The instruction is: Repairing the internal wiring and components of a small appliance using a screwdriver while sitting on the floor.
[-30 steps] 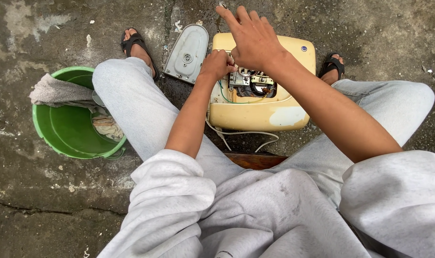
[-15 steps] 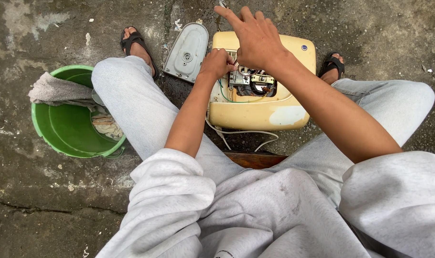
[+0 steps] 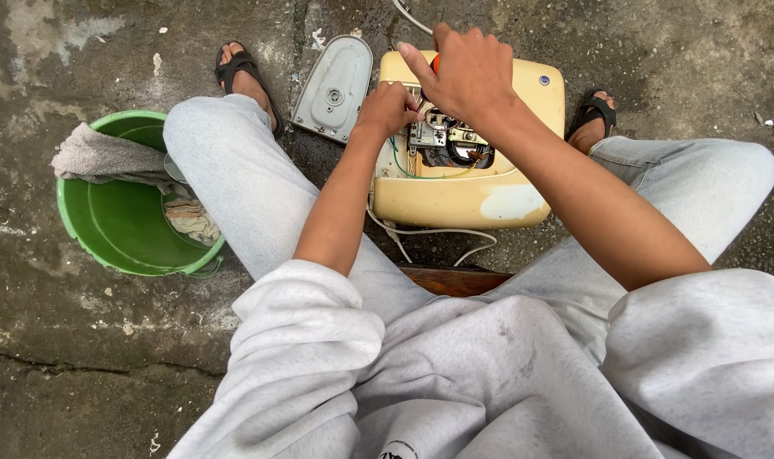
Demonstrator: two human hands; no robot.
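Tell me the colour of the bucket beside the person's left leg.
Green. The bucket, with a grey rag draped over its rim, shows best in the head view.

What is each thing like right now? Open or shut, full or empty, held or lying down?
Yellow appliance: open, wires and parts showing.
Grey cover: off, lying on the ground beside it.
Orange-handled tool: gripped by the right hand.
Left hand: closed, at the parts inside.
Green bucket: upright, rags inside.
Grey cloth: draped over the bucket's rim.
White cord: loose on the ground.

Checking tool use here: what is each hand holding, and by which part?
The right hand grips an orange-handled tool by its handle; the rest is hidden. The left hand rests closed on the opened yellow appliance; its hold cannot be told.
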